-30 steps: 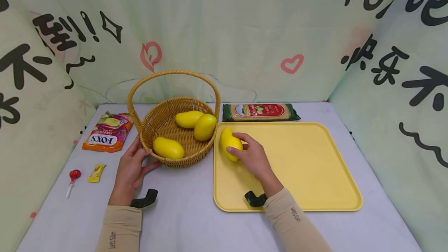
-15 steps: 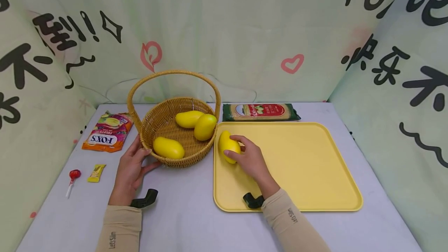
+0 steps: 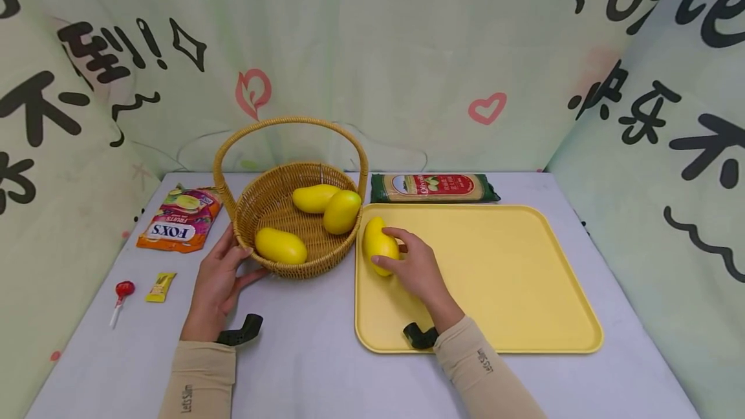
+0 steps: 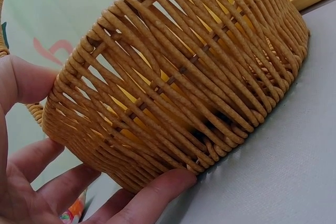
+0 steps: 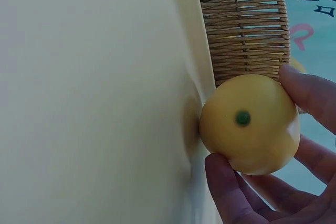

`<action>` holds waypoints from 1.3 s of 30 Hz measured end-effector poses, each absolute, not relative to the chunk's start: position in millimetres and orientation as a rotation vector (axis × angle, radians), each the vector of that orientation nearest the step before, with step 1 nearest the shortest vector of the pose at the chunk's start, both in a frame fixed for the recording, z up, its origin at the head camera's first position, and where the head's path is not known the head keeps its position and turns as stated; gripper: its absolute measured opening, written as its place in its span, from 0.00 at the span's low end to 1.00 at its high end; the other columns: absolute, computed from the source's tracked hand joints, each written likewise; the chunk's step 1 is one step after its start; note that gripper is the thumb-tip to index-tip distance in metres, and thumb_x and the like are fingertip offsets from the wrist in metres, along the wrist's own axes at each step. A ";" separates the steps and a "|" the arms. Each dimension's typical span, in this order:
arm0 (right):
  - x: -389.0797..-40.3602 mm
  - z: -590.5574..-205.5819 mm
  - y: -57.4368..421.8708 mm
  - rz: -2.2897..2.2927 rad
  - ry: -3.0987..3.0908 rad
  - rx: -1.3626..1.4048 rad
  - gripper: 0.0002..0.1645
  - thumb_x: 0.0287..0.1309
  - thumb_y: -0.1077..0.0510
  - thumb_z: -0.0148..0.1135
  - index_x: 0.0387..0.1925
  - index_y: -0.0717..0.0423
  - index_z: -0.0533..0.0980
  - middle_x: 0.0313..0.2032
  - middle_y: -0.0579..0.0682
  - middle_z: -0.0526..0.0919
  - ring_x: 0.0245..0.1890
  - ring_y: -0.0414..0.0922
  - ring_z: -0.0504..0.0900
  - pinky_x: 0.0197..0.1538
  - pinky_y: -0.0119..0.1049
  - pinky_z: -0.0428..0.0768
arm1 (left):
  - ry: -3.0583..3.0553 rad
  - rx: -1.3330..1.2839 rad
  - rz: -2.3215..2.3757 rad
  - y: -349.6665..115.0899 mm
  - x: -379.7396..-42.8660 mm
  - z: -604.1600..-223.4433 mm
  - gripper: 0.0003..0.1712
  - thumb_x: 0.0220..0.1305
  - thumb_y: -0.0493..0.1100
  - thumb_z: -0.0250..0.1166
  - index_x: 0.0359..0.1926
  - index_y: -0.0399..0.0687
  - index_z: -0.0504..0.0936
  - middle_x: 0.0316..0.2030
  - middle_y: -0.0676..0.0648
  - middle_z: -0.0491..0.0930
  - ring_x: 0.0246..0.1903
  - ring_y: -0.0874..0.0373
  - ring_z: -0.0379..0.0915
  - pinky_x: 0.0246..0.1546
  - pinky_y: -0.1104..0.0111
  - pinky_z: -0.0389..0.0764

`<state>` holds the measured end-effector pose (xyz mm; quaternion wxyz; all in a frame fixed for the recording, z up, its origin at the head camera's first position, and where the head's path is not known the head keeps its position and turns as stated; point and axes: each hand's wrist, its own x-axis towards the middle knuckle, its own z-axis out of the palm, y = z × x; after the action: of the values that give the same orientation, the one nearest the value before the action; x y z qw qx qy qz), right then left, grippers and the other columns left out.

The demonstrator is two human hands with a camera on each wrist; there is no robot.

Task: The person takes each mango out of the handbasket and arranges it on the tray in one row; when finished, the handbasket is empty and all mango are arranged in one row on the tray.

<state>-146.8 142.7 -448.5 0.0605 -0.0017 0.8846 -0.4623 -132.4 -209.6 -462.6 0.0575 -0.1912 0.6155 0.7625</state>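
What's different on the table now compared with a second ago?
The right hand has shifted the yellow fruit slightly left and lower in the head view, at the left side of the yellow tray. Nothing was newly grasped or let go. The left hand still holds the basket, with the same three fruits inside.

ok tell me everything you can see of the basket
The basket is round and golden brown, woven from strands that look like wicker, with gaps showing through its wall. A tall arched handle rises over it. It rests, opening upward, on the white-covered table, with its right side close to the yellow tray; whether they touch is unclear. Inside lie three yellow mangoes. The left hand grips its near left side, thumb at the rim, fingers lower down.
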 end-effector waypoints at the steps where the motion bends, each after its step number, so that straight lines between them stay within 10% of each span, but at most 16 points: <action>1: -146.8 -448.4 142.7 -1.393 2.676 0.002 0.37 0.62 0.51 0.77 0.71 0.44 0.76 0.73 0.54 0.76 0.64 0.59 0.79 0.64 0.53 0.85 | 1.863 -0.579 2.312 -209.7 -132.5 -463.0 0.40 0.79 0.41 0.55 0.79 0.88 0.57 0.84 0.62 0.52 0.80 0.49 0.56 0.56 0.53 0.87; 32: -154.8 -439.8 170.9 -1.349 2.584 0.109 0.40 0.62 0.46 0.75 0.73 0.49 0.73 0.74 0.55 0.73 0.64 0.58 0.80 0.54 0.44 0.90 | 1.887 -0.580 2.307 -208.9 -132.0 -462.5 0.41 0.78 0.41 0.56 0.79 0.88 0.57 0.84 0.62 0.53 0.80 0.49 0.57 0.56 0.52 0.87; 39: -157.0 -430.1 179.6 -1.323 2.578 0.126 0.43 0.62 0.44 0.74 0.75 0.47 0.71 0.76 0.55 0.71 0.70 0.59 0.77 0.68 0.56 0.82 | 1.887 -0.577 2.305 -209.0 -132.5 -463.2 0.41 0.78 0.41 0.56 0.79 0.88 0.56 0.84 0.62 0.52 0.80 0.48 0.56 0.58 0.51 0.85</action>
<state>-157.0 179.6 -430.1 0.1206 0.0431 0.8824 -0.4528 -132.5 -209.0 -463.2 0.0534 -0.1897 0.6210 0.7586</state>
